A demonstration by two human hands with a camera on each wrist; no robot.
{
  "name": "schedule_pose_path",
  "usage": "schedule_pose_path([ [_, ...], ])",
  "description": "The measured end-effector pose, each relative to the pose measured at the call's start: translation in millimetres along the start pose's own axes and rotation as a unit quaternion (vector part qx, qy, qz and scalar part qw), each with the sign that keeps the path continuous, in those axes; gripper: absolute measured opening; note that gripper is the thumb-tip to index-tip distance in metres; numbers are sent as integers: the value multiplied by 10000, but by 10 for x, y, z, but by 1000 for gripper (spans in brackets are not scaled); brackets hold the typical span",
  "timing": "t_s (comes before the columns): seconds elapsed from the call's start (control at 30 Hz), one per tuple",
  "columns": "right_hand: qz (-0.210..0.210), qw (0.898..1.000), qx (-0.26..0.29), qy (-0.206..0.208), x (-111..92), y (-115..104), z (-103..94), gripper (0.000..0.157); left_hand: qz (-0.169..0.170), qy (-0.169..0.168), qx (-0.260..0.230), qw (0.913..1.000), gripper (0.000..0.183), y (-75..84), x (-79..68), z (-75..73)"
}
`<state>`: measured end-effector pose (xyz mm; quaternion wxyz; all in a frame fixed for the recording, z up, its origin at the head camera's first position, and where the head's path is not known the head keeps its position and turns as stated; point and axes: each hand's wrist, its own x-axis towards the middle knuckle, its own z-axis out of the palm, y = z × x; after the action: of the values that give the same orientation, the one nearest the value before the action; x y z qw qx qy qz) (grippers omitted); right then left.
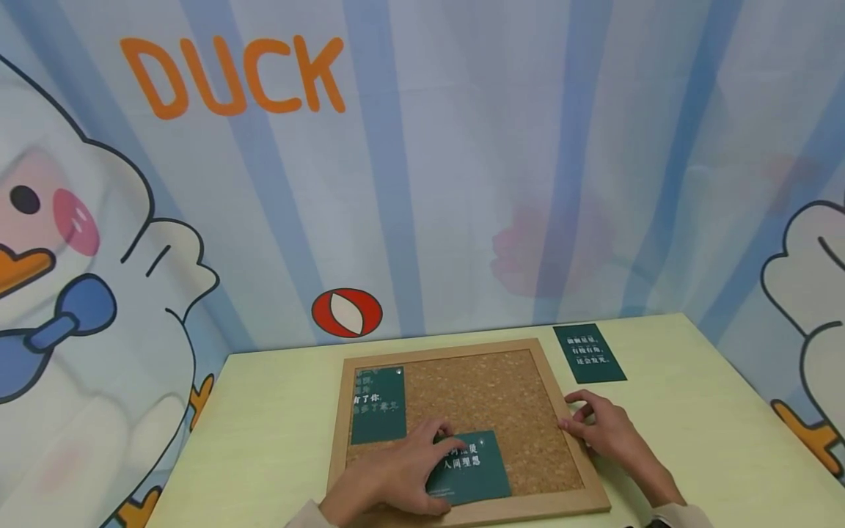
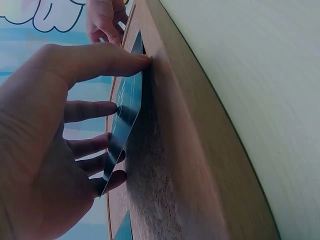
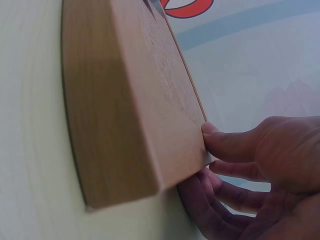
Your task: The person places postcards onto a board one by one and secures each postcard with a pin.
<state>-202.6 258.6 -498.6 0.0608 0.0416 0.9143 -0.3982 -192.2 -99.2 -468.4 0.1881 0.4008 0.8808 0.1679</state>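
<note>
A wood-framed cork board point(image 1: 475, 389) lies on the table. Near its front edge is a dark green card point(image 1: 477, 480) with white Chinese characters and a small pin at its top. My left hand point(image 1: 412, 469) holds this card by its left part, thumb along the near edge. In the left wrist view the card point(image 2: 131, 95) bends, its left end raised off the cork and fingertips showing past it. My right hand point(image 1: 610, 429) grips the frame's right side; in the right wrist view its thumb point(image 3: 232, 145) presses the frame's edge, other fingers curled lower down.
Another green card point(image 1: 379, 422) with a pin near its top right corner lies on the board's left part. A third green card point(image 1: 590, 354) lies on the table point(image 1: 277, 411) beyond the board's right corner. A printed cloth wall point(image 1: 462, 161) stands behind.
</note>
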Motion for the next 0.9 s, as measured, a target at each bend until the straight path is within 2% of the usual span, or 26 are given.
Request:
schedule_pose_path([
  [0.5,-123,9999,-40,91,-13,0,-5,45,-119,-159,456,9988,66,26,-27,17],
  [0.9,19,10000,-34,56,-8,4,18,47,46,-75,777,9969,62,0,-23,48],
])
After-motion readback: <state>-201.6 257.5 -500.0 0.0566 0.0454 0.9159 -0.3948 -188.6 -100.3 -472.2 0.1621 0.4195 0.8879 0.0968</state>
